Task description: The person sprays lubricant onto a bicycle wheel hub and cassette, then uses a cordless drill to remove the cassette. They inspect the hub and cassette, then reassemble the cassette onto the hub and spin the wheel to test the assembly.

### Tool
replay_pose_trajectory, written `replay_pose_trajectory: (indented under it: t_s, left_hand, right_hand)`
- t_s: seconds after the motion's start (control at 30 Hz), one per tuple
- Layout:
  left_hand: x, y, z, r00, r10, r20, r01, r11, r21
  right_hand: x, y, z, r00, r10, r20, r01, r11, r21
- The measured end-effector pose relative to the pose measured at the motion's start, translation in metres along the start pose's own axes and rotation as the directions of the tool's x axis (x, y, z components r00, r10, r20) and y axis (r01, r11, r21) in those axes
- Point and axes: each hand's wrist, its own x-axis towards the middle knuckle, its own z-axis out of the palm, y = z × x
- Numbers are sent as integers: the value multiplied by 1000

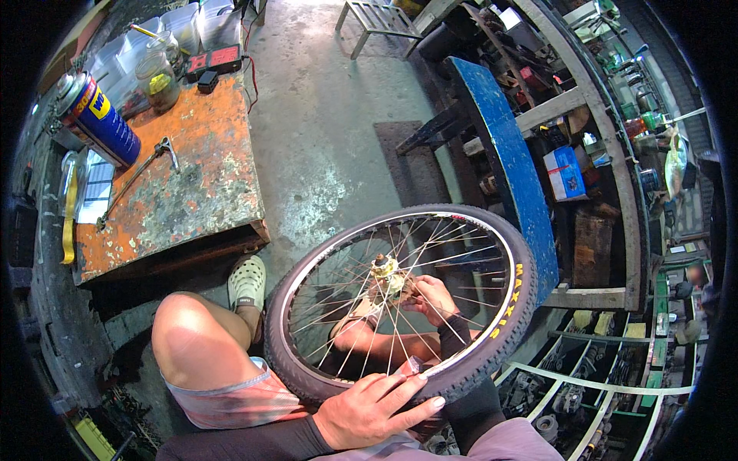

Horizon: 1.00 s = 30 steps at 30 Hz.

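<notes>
A bicycle wheel [523, 295] with a black knobbly tyre, silver rim and thin spokes lies tilted across my lap. My left hand [365, 411] holds its near edge, fingers stretched across the tyre to the rim. Beneath the spokes, my right hand [434, 298] reaches up to the hub [383, 266] from the far face. Its fingers curl against brownish sprockets [398, 289] there; spokes partly hide them. The axle end points up from the hub. Black sleeves cover both forearms.
An orange worn bench [207, 177] at left carries a blue spray can [100, 119], a ratchet wrench [146, 173], a glass jar [157, 82] and a red case [214, 60]. A blue bench [503, 146] stands right, beside crowded shelves. Metal parts fill a rack [592, 380] near right.
</notes>
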Motion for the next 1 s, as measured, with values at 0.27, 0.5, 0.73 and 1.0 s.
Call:
replay_pose_trajectory:
  t_s: [0.27, 0.5, 0.73, 1.0]
  left_hand:
    - [2, 0, -2, 1000, -7, -3, 7, 1000, 4]
    - [1, 0, -3, 1000, -14, 14, 14, 1000, 1]
    - [1, -2, -2, 1000, 9, 7, -9, 1000, 17]
    - [3, 1, -3, 999, -31, -4, 31, 999, -26]
  right_hand:
    - [1, 4, 9, 997, -64, -51, 57, 990, -129]
    - [2, -2, 14, 997, -26, -67, 16, 989, -149]
    - [4, -3, 10, 1000, -17, -19, 16, 997, -82]
    - [4, -2, 10, 999, -13, -34, 11, 998, -68]
